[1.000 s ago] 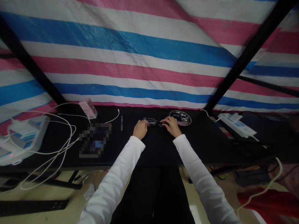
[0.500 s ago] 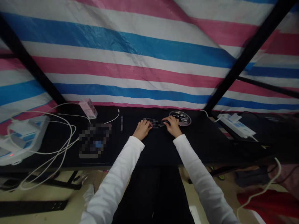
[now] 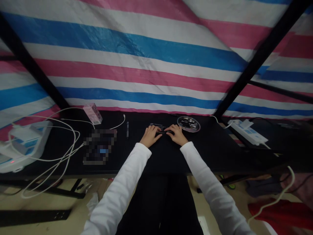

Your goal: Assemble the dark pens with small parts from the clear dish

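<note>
The left hand (image 3: pixel 150 136) and right hand (image 3: pixel 177 135) have drawn inward since the earlier pictures, their fingertips (image 3: pixel 161 132) now nearly meeting over the slim black pens (image 3: pixel 156 124), and the right hand has moved back from the round dish (image 3: pixel 188 124)

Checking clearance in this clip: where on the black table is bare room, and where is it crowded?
Bare tabletop lies nearest the person, below the left hand and right hand, and beyond the round tray toward the power strip. It is crowded at left, around the white cables and pixelated object, and under the hands, at the dark pens.
</note>
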The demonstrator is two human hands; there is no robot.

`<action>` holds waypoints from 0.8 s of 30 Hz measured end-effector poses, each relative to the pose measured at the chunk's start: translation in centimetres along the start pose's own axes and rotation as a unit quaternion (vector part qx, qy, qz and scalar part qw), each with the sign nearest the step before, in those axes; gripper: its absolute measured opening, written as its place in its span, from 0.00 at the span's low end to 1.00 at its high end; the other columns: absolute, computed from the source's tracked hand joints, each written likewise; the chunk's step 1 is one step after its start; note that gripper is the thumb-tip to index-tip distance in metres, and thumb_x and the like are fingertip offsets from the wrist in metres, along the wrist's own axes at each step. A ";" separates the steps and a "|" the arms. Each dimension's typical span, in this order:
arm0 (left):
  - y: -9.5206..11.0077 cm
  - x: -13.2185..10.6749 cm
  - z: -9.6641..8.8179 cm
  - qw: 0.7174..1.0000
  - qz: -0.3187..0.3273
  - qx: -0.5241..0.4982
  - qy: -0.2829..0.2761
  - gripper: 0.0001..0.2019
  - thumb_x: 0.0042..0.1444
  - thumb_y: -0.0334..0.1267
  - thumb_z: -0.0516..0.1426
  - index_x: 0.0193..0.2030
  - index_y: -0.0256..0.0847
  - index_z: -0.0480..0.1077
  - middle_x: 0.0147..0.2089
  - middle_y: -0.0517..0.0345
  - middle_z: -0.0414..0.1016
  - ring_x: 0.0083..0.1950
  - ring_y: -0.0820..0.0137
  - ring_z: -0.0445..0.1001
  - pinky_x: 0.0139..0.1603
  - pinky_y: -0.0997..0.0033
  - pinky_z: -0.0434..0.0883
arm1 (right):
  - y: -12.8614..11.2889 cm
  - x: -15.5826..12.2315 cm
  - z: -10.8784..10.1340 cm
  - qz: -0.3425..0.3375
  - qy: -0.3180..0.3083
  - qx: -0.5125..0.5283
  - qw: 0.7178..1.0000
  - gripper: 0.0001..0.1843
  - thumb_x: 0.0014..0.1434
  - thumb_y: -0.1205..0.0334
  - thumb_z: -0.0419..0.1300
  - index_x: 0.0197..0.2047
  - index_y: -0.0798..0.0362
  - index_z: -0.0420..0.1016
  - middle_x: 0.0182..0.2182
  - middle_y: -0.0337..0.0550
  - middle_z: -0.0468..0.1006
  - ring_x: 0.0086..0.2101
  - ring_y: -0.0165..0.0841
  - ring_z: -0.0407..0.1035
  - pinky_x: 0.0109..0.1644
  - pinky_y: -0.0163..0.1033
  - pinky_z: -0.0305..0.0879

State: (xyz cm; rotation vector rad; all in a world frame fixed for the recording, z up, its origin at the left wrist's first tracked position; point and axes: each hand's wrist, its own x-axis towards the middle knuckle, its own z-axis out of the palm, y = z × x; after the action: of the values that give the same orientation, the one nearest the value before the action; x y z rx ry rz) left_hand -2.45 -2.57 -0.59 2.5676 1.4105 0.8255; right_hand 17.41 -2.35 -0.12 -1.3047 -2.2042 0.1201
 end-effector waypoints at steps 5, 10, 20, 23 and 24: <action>-0.1 0.1 0.0 1.000 0.010 -0.003 0.006 0.11 0.60 0.43 0.48 0.42 0.44 0.66 0.40 0.57 0.68 0.44 0.67 0.62 0.45 0.66 0.58 | -0.2 0.0 0.0 -0.008 -0.005 0.004 1.000 0.09 0.58 0.61 0.55 0.42 0.46 0.73 0.36 0.42 0.72 0.40 0.36 0.63 0.45 0.43 0.50; -0.9 0.3 -0.2 0.999 -0.036 -0.012 0.036 0.10 0.60 0.42 0.48 0.41 0.44 0.68 0.41 0.57 0.69 0.43 0.67 0.62 0.45 0.67 0.58 | 0.3 -0.1 -0.3 0.013 0.023 0.000 1.000 0.10 0.58 0.62 0.56 0.44 0.47 0.71 0.37 0.42 0.72 0.41 0.37 0.63 0.46 0.43 0.49; -3.2 0.1 -0.7 0.990 -0.125 -0.004 0.063 0.08 0.59 0.41 0.51 0.39 0.45 0.69 0.42 0.58 0.70 0.44 0.65 0.62 0.45 0.65 0.57 | 1.1 -0.2 -0.5 0.032 0.015 -0.007 0.999 0.11 0.56 0.66 0.56 0.44 0.48 0.70 0.34 0.41 0.72 0.39 0.37 0.63 0.45 0.42 0.49; -3.1 0.1 -0.6 0.990 -0.124 -0.001 0.066 0.08 0.59 0.41 0.50 0.39 0.46 0.69 0.42 0.58 0.70 0.44 0.65 0.62 0.44 0.65 0.57 | 1.4 -0.2 -0.5 0.030 0.003 -0.004 1.000 0.11 0.55 0.66 0.58 0.43 0.48 0.70 0.34 0.41 0.72 0.39 0.37 0.63 0.44 0.42 0.49; -3.1 0.2 -0.6 0.990 -0.122 0.000 0.067 0.08 0.59 0.41 0.50 0.39 0.45 0.69 0.41 0.58 0.71 0.44 0.65 0.62 0.44 0.65 0.57 | 1.5 -0.2 -0.4 0.030 0.001 -0.003 1.000 0.12 0.54 0.66 0.58 0.43 0.48 0.69 0.33 0.40 0.72 0.39 0.36 0.62 0.44 0.42 0.48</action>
State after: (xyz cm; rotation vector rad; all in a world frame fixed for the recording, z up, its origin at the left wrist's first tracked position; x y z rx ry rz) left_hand -5.02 -0.79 -1.06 2.3126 1.7190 0.9710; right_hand 18.86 -1.85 -0.37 -1.3747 -2.1656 0.1349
